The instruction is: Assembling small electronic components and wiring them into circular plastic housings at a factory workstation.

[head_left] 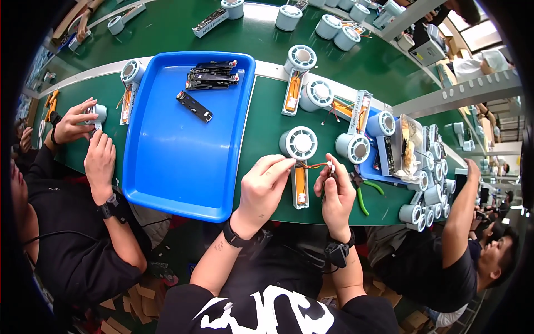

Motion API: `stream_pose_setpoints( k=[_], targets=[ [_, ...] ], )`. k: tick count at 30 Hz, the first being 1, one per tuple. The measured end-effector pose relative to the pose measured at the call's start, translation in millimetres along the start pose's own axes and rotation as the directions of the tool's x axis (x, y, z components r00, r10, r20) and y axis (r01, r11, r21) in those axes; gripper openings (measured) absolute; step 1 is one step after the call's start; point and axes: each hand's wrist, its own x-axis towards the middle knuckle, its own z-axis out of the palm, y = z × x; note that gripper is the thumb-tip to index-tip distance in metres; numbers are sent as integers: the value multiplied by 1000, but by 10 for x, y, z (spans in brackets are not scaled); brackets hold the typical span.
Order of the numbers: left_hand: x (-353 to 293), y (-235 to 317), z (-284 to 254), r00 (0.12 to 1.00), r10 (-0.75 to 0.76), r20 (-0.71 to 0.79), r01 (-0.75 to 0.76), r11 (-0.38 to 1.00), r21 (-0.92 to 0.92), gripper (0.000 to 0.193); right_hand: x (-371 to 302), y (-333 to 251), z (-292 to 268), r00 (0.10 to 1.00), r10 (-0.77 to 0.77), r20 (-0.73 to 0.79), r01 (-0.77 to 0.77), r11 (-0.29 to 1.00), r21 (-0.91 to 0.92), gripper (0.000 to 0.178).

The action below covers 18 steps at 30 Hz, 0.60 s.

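Observation:
A pale blue-grey handheld fan (298, 143) lies in front of me with its round head away from me. Its open handle (301, 192) shows an orange battery inside. Thumb and forefinger of my left hand (262, 186) pinch the thin red and orange wires (314, 165) beside the fan head. My right hand (338, 199) is closed on a small dark board, mostly hidden by the fingers. A white plug (331, 166) on the wires' end sits at the board's top, above my right thumb; whether it is seated I cannot tell.
Left stands a blue tray (178, 161) with several black circuit boards (211, 77). Green-handled cutters (364, 195) lie right of my right hand. More fans (317, 94) line the table's back; several are piled at right (431, 195). Co-workers sit on both sides, one handling a fan (98, 114).

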Motion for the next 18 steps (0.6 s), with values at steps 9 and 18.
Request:
stream_pose_setpoints(
  k=[9, 18],
  targets=[
    [86, -19, 6, 970, 226, 92, -220, 973, -73, 20, 23, -1, 11, 989, 149, -17, -138, 950, 279, 46],
    [42, 21, 74, 953, 267, 145, -261, 964, -60, 21, -245, 78, 11, 993, -105, -52, 91, 971, -221, 41]
  ],
)
